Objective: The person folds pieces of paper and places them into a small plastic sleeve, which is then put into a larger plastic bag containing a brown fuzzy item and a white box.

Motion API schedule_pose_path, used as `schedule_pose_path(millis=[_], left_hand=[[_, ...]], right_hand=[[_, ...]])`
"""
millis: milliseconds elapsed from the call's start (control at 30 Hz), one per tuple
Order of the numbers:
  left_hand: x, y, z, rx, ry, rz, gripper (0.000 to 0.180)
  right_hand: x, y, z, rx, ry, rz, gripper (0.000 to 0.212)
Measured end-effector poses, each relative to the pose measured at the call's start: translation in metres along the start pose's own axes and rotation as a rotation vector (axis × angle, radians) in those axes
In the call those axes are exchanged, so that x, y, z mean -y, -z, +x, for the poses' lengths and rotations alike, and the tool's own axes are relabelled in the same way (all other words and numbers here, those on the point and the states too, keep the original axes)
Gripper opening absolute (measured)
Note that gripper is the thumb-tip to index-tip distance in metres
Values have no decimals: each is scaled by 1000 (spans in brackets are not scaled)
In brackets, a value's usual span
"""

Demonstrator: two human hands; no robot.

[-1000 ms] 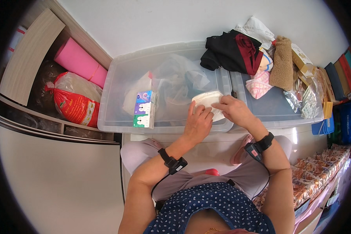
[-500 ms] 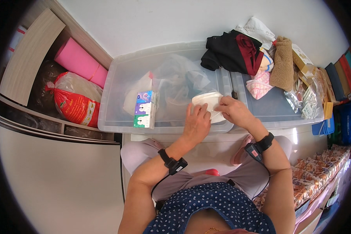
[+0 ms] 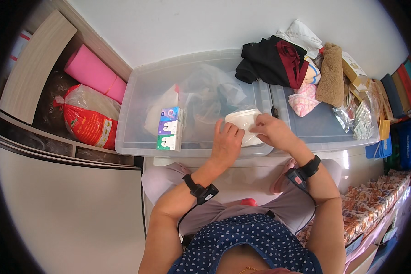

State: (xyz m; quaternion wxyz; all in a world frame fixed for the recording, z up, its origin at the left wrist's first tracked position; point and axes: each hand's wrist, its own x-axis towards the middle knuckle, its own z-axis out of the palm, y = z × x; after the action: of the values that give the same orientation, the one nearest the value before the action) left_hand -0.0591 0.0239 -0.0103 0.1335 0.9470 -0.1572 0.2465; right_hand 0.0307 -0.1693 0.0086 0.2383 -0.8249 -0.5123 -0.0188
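A flat, cream-white packet (image 3: 243,119) with rounded corners and a shiny surface lies over the front right part of a clear plastic lid. My left hand (image 3: 227,142) is at its left and lower edge, fingers bent over it, the thumb hidden. From the right, my right hand (image 3: 275,131) pinches the packet, thumb and fingers pressed together on its surface. What the packet contains cannot be made out. Left of my hands, a wrapped stack of tissue packs (image 3: 170,129) in blue, purple and green rests on the lid.
The translucent storage box (image 3: 198,57) stands against the wall, a second box (image 3: 324,132) to its right. On that one lie black and maroon clothing (image 3: 274,61), a rolled brown towel (image 3: 331,75) and silvery packets (image 3: 363,121). An open cabinet at left holds a pink roll (image 3: 93,73) and a red bag (image 3: 86,116).
My left hand has slid slightly left and down along the packet, and more of its white face shows between my hands. My right hand stays nearly in place.
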Motion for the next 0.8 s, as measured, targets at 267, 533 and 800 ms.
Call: schedule_pose_path(millis=[267,533,800], left_hand=[[2,9,5,-138,-65,-134,15],[5,16,6,-140,-226,-188,17],[34,49,12,-222,-91,-156,25]], right_hand=[[8,11,10,-394,-117,52,40],[-12,-12,8,-122,-491,700,63],[4,10,12,-155,-402,654,29]])
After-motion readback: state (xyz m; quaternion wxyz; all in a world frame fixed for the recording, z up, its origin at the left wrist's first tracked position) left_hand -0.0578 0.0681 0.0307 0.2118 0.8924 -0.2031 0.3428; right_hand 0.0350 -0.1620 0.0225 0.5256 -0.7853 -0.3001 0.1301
